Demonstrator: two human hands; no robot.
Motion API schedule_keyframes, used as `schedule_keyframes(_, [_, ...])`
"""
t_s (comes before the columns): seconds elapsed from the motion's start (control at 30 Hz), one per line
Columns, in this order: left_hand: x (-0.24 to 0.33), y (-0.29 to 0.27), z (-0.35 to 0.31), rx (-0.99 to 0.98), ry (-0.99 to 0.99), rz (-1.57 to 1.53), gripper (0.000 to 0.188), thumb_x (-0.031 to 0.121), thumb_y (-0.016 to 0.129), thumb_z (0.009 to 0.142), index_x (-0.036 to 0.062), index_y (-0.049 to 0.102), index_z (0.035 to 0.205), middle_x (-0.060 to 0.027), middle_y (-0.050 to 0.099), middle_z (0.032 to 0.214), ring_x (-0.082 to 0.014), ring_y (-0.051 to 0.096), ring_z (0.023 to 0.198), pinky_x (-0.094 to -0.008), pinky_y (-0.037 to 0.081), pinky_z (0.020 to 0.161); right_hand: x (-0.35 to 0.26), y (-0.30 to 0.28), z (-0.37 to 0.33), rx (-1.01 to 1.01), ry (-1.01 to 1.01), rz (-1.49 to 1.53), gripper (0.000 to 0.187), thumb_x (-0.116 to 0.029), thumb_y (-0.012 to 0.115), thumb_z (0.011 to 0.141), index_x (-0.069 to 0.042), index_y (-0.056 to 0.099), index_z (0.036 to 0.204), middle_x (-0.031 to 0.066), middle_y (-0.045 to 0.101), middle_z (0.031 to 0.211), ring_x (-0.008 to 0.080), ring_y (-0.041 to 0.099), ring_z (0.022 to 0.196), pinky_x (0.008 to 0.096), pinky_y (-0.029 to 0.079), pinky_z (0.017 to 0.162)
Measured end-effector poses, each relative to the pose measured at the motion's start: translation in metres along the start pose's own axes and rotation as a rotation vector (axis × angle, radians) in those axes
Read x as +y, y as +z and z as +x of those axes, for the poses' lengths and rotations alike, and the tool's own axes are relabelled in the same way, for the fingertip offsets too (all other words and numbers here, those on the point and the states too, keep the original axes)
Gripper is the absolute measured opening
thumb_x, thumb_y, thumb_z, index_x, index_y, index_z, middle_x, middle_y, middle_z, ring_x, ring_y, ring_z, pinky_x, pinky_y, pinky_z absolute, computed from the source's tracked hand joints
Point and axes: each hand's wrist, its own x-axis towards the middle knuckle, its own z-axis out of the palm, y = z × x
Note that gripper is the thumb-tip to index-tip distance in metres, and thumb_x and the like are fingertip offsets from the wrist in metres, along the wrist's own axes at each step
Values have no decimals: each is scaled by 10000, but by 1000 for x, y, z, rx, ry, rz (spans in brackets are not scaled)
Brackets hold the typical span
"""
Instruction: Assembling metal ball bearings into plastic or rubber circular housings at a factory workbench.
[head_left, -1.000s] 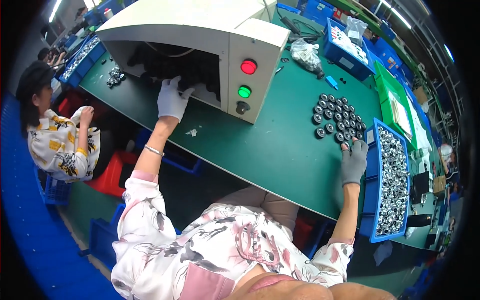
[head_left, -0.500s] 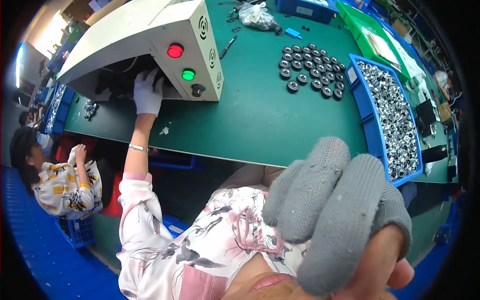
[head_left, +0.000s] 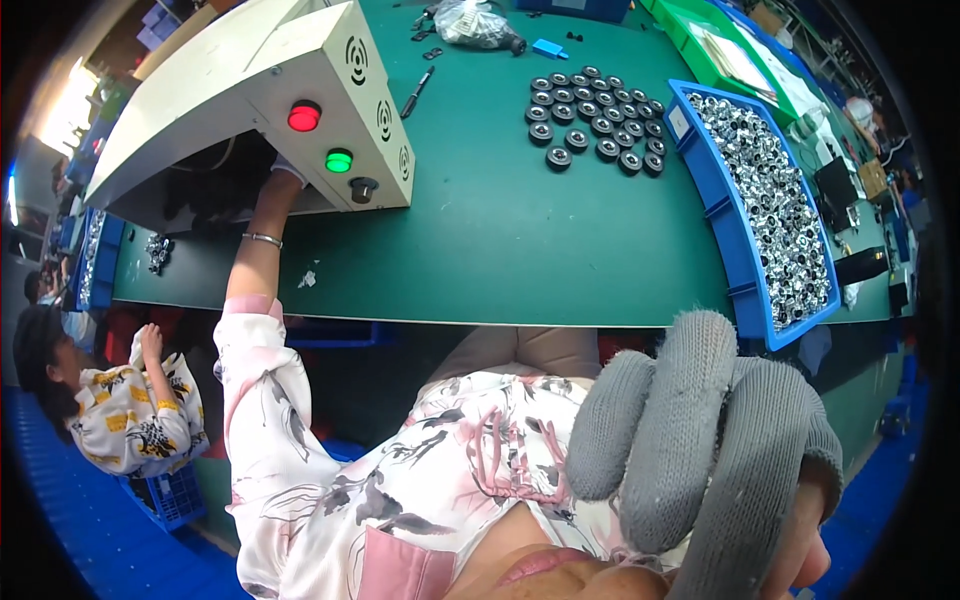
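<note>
My left hand [head_left: 289, 173] reaches into the dark opening of a cream-coloured machine housing [head_left: 335, 60]. Only the white glove's cuff end shows; the fingers and anything in them are hidden inside. Close in front of the view, at the lower right, is my right hand [head_left: 700, 440] in a grey knitted glove. Its fingers are bent over and curled downward, with bare skin below them. Whatever they may grip is out of sight. The housing's front has a red lamp [head_left: 304, 116], a green lamp [head_left: 340, 160] and a dark knob [head_left: 363, 190].
Several round black parts [head_left: 602, 149] lie grouped on the green table [head_left: 500, 250]. A blue bin [head_left: 735, 260] of shiny metal pieces stands to their right, near a green tray [head_left: 680, 40]. A black pen [head_left: 418, 92] lies behind the machine's side. Another person [head_left: 130, 410] sits at left.
My left hand has gone deeper into the machine, so its white glove is mostly hidden now. My right hand has shifted slightly right and down. The table scene has slid up and left in view.
</note>
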Motion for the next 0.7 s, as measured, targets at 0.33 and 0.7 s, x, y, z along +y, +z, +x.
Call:
schedule_keyframes(0.33, [127, -117, 24, -589, -74, 182, 592, 307, 382, 1058, 35, 226, 1560, -124, 230, 1631, -249, 240, 1496, -398, 226, 1227, 17, -14, 10, -91, 16, 144, 556, -495, 702, 899, -5, 686, 1161, 223, 646, 1102, 359, 610, 1031, 464, 514, 859])
schedule_keyframes(0.7, [91, -71, 32, -483, 107, 369, 551, 299, 362, 1072, 20, 251, 1533, -122, 274, 1606, -252, 272, 1482, -410, 237, 1225, 6, 2, 5, -179, 35, 229, 585, -468, 738, 884, 47, 678, 1155, 273, 648, 1149, 393, 628, 1112, 477, 527, 921])
